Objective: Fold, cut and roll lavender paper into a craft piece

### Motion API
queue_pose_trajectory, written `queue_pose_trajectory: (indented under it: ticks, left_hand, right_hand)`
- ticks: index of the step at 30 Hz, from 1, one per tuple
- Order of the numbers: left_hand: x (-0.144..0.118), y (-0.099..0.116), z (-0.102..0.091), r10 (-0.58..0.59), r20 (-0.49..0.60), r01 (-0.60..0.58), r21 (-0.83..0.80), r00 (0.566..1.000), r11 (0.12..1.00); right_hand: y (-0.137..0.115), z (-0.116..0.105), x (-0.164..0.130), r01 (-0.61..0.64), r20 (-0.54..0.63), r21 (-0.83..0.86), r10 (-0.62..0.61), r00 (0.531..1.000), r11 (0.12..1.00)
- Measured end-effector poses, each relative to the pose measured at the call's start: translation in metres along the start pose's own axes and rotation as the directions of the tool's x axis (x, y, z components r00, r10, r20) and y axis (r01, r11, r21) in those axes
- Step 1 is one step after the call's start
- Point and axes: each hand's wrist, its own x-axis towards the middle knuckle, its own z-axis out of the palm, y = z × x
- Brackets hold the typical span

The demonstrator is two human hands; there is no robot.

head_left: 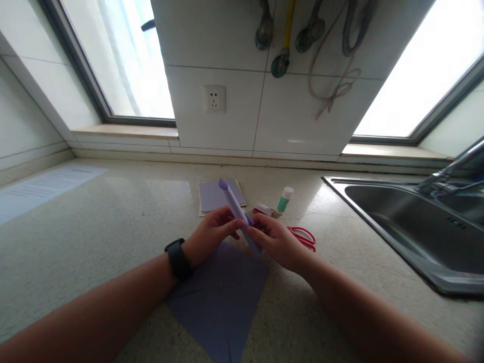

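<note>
Between both hands is a thin purple tube of rolled paper (pixel 235 204), held at a slant above the counter. My left hand (pixel 219 227) pinches it near its middle, with a dark watch on the wrist. My right hand (pixel 274 239) grips its lower part, thumb on top. A small purple bit shows by the right fingers; I cannot tell if it belongs to the roll. Below the hands a purple paper sheet (pixel 223 292) lies flat on the counter. Red-handled scissors (pixel 304 237) lie beside my right hand, their blades hidden.
Behind the hands lies a stack of purple paper squares (pixel 212 196). A glue stick (pixel 285 199) with a white cap stands near a small red-and-white item (pixel 263 209). A steel sink (pixel 397 217) is at the right. Printed paper (pixel 45 189) lies at the far left.
</note>
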Motion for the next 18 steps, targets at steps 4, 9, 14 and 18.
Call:
queue_pose_trajectory:
  ticks: [4, 9, 14, 18]
  left_hand:
    - [-0.0020, 0.0000, 0.0001, -0.043, 0.032, 0.044, -0.039, 0.999, 0.998]
    - [-0.0021, -0.0024, -0.0004, -0.083, 0.022, 0.085, -0.127, 0.996, 0.988]
    - [-0.0012, -0.0044, -0.0002, -0.121, 0.010, 0.120, -0.222, 0.993, 0.968]
    - [-0.0022, -0.0020, 0.0014, -0.107, 0.049, 0.114, -0.168, 0.993, 0.979]
  right_hand:
    - [0.0023, -0.0010, -0.0001, 0.019, -0.072, -0.078, -0.025, 0.997, 0.997]
    - [0.0035, -0.0038, 0.0007, -0.004, -0.068, -0.072, -0.001, 0.998, 0.997]
    - [0.0025, -0.0043, 0.0012, -0.017, -0.161, -0.105, 0.000, 0.987, 0.994]
    - [0.0029, -0.0018, 0.0009, -0.018, -0.251, -0.096, -0.006, 0.968, 0.995]
